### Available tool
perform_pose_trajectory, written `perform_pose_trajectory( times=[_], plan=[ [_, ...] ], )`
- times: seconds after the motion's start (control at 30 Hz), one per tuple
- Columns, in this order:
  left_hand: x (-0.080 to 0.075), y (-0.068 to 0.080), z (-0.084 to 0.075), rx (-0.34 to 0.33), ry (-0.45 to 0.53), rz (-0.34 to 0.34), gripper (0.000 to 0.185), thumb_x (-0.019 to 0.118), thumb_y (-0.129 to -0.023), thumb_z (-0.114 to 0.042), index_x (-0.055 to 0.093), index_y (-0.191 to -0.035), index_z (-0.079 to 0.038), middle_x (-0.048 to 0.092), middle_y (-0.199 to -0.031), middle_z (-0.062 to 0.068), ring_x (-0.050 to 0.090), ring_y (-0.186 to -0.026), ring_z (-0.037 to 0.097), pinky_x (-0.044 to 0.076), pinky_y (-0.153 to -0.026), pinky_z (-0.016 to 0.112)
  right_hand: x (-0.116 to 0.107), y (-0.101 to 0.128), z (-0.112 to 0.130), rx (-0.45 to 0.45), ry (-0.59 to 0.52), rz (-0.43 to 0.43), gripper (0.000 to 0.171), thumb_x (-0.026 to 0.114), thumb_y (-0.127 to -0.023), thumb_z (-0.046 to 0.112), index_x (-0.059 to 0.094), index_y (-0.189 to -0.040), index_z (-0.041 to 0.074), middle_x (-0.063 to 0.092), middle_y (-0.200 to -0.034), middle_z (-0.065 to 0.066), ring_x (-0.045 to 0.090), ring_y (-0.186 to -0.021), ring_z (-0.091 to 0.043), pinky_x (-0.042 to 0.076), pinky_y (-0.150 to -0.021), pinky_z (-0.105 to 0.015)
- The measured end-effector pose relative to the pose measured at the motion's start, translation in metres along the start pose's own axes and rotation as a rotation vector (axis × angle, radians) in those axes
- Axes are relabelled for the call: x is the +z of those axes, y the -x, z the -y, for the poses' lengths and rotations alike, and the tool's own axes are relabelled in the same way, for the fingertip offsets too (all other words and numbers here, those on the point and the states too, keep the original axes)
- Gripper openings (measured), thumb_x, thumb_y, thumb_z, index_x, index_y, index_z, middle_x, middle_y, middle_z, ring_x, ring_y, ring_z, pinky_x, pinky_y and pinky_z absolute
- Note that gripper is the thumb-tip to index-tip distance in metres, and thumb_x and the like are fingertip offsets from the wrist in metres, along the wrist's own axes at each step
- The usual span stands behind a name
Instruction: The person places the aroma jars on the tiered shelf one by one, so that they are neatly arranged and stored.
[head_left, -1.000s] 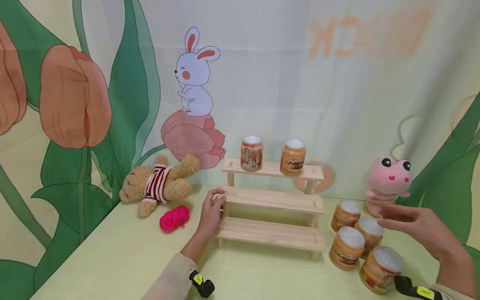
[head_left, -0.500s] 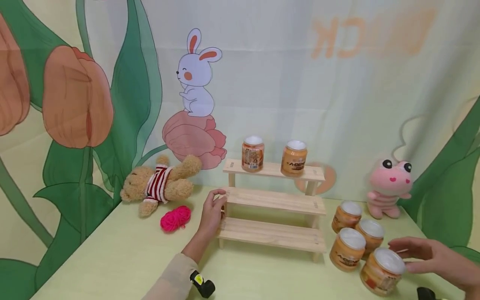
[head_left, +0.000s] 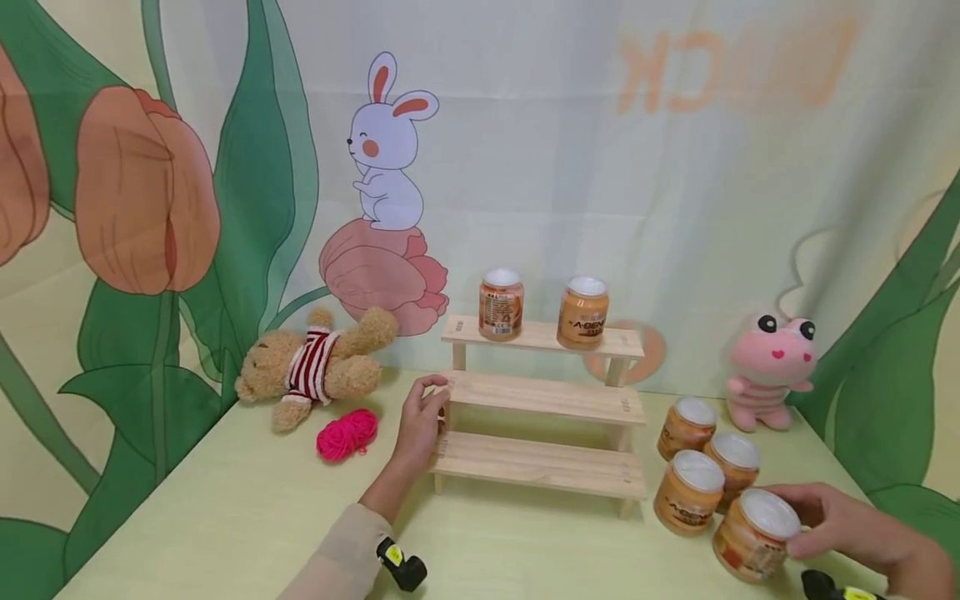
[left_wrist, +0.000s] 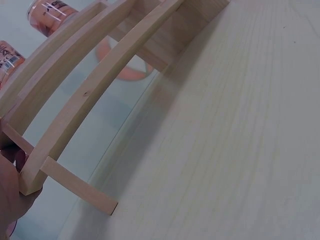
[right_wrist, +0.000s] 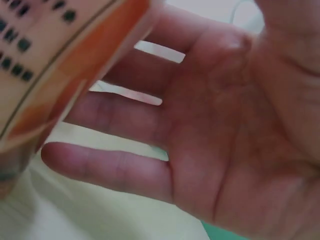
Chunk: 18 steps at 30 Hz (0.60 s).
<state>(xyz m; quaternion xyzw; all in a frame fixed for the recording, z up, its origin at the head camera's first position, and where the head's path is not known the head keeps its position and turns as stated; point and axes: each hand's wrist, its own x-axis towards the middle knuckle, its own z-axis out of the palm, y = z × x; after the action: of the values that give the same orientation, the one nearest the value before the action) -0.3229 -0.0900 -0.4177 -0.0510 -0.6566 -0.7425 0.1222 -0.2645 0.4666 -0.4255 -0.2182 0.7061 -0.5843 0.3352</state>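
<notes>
Head view: the left hand [head_left: 420, 421] holds the left end of the wooden step rack [head_left: 542, 400], fingers curled around the end of the middle step. The rack stands toward the far edge of the tabletop [head_left: 247, 517], at its middle. Two jars [head_left: 501, 304] stand upright on its top step, well apart from each other. The right hand [head_left: 847, 529] is at the near right corner of the tabletop, fingers wrapped around the side of the nearest jar [head_left: 752, 533], thumb at the lid rim. That jar is tilted toward the camera and sits just beside three more jars [head_left: 690, 492] clustered by the rack's right end. A teddy bear [head_left: 315, 371] and a pink yarn ball [head_left: 347, 433] lie toward the far left corner; a pink plush toy [head_left: 768, 371] sits toward the far right corner.

Left wrist view: the rack [left_wrist: 95, 85] shows from below and the side, with fingers [left_wrist: 10, 195] pressed against the end of a slat.

Right wrist view: the palm [right_wrist: 225, 145] is spread wide, fingers extended, the orange-labelled jar [right_wrist: 55, 65] lying against the fingertips; the grip looks loose, not yet closed.

Judgement: the jar looks rigid and smooth-sided, probably moderately heavy if full, and slippery at the label. Take it around the body, below the lid.
</notes>
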Motion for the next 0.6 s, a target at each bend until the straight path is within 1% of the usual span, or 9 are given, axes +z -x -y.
perform_pose_trajectory(
  times=[0.07, 0.17, 0.3, 0.37, 0.43, 0.5, 0.53, 0.6],
  plan=[
    [0.000, 0.000, 0.000, 0.003, 0.007, 0.004, 0.024, 0.051, -0.100, -0.004, 0.051, -0.123, 0.005, 0.057, -0.071, 0.002, 0.048, -0.072, 0.029, 0.041, -0.057, 0.029, 0.001, 0.000, -0.001, -0.029, 0.008, 0.013, 0.050, 0.058, -0.095, 0.004, 0.059, -0.141, 0.026, 0.062, -0.133, -0.009, 0.060, -0.118, -0.022, 0.049, -0.096, -0.036],
    [0.000, 0.000, 0.001, 0.005, 0.015, 0.008, 0.025, 0.051, -0.100, -0.003, 0.050, -0.123, 0.005, 0.055, -0.070, 0.005, 0.048, -0.070, 0.028, 0.040, -0.057, 0.029, 0.002, 0.000, -0.001, -0.053, 0.038, 0.001, 0.055, 0.058, -0.095, 0.002, 0.056, -0.144, 0.025, 0.061, -0.135, -0.007, 0.060, -0.119, -0.022, 0.050, -0.096, -0.037],
    [-0.001, 0.001, 0.002, 0.002, 0.004, 0.006, 0.024, 0.051, -0.100, -0.003, 0.051, -0.123, 0.005, 0.056, -0.071, 0.003, 0.047, -0.069, 0.028, 0.041, -0.057, 0.030, 0.005, 0.002, 0.004, -0.041, 0.082, -0.038, 0.056, 0.057, -0.095, 0.001, 0.058, -0.142, 0.031, 0.063, -0.132, -0.004, 0.061, -0.115, -0.021, 0.052, -0.092, -0.037],
    [-0.001, 0.001, 0.002, 0.000, -0.001, 0.006, 0.024, 0.051, -0.100, -0.003, 0.051, -0.122, 0.005, 0.057, -0.072, 0.001, 0.047, -0.069, 0.030, 0.041, -0.057, 0.030, 0.007, 0.005, 0.007, -0.061, 0.121, -0.063, 0.056, 0.058, -0.094, 0.001, 0.060, -0.140, 0.033, 0.065, -0.129, -0.002, 0.063, -0.112, -0.019, 0.053, -0.090, -0.036],
    [-0.001, 0.001, 0.002, 0.002, -0.002, 0.006, 0.024, 0.051, -0.100, -0.004, 0.051, -0.122, 0.005, 0.060, -0.074, -0.001, 0.048, -0.072, 0.031, 0.041, -0.058, 0.030, 0.009, 0.009, 0.013, -0.101, 0.140, -0.082, 0.057, 0.057, -0.094, -0.003, 0.061, -0.139, 0.032, 0.066, -0.127, -0.001, 0.064, -0.110, -0.019, 0.054, -0.087, -0.037],
    [-0.001, 0.001, 0.002, 0.005, -0.002, 0.005, 0.024, 0.051, -0.100, -0.004, 0.051, -0.122, 0.005, 0.061, -0.076, -0.001, 0.049, -0.075, 0.031, 0.041, -0.058, 0.030, 0.011, 0.012, 0.019, -0.168, 0.162, -0.097, 0.060, 0.056, -0.093, -0.008, 0.060, -0.140, 0.029, 0.067, -0.126, -0.002, 0.065, -0.109, -0.018, 0.055, -0.085, -0.038],
    [0.000, 0.001, 0.001, 0.005, -0.001, 0.003, 0.024, 0.051, -0.100, -0.004, 0.051, -0.122, 0.005, 0.061, -0.077, -0.002, 0.049, -0.076, 0.031, 0.041, -0.058, 0.030, 0.012, 0.013, 0.022, -0.213, 0.179, -0.098, 0.061, 0.055, -0.092, -0.012, 0.059, -0.141, 0.025, 0.067, -0.126, -0.003, 0.065, -0.109, -0.018, 0.056, -0.084, -0.038],
    [0.000, 0.001, 0.001, 0.005, 0.000, 0.001, 0.024, 0.051, -0.100, -0.004, 0.051, -0.122, 0.005, 0.061, -0.077, -0.002, 0.050, -0.076, 0.029, 0.041, -0.058, 0.030, 0.015, 0.015, 0.030, -0.268, 0.206, -0.109, 0.064, 0.053, -0.091, -0.017, 0.057, -0.143, 0.020, 0.068, -0.126, -0.003, 0.066, -0.108, -0.018, 0.056, -0.083, -0.039]
  ],
)
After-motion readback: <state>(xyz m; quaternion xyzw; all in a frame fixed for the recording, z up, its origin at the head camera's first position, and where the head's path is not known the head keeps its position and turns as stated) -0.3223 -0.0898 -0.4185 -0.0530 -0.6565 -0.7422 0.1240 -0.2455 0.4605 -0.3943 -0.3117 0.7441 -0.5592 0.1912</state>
